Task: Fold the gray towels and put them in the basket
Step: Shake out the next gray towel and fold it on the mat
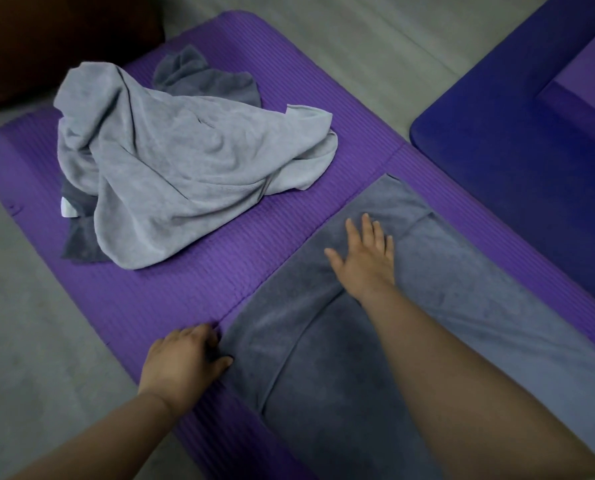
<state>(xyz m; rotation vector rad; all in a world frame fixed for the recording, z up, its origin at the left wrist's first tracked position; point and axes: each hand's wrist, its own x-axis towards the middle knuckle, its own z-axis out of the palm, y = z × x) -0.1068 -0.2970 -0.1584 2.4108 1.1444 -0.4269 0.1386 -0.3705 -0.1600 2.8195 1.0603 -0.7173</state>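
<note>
dark towel (323, 375): we see it flat on the purple mat (171, 299).
right grip (365, 258): wide, pressing it.
left grip (185, 358): pinching its near-left edge.
crumpled towels (185, 161): heaped beyond.

Your purple ribbed foam mat (185, 289) lies on gray floor (40, 341), carrying a crumpled light gray towel (185, 161) and a flattened dark gray towel (323, 358).

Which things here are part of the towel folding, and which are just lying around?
Job: flat dark gray towel, crumpled light gray towel, dark gray towel beneath it.
Lying about: purple mat, blue mat, brown object. No basket in view.
</note>
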